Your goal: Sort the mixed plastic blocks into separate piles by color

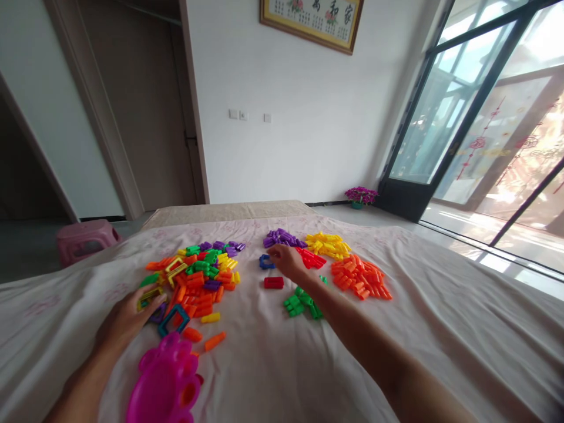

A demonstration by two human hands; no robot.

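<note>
My left hand [127,317] pinches a yellow see-through frame piece [150,297] at the left side of a mixed heap of plastic pieces [200,282]. Close to its fingertips lie a teal open-square piece [174,320] and a purple piece [157,313]. Out in the middle, my right hand [285,259] has its fingers closed at the edge of a small blue square frame piece [265,262]; exactly how they meet it is partly hidden. Just below that hand sits a dark red block [274,282]. Red pieces [311,258] lie partly behind its wrist.
Around my right arm are separate piles of purple [283,237], yellow [328,245], orange [360,276] and green pieces [303,302]. A pink scalloped tray [154,385] stands at the near left. Loose orange pieces [214,341] lie beside it on the wrinkled pale cloth [251,364].
</note>
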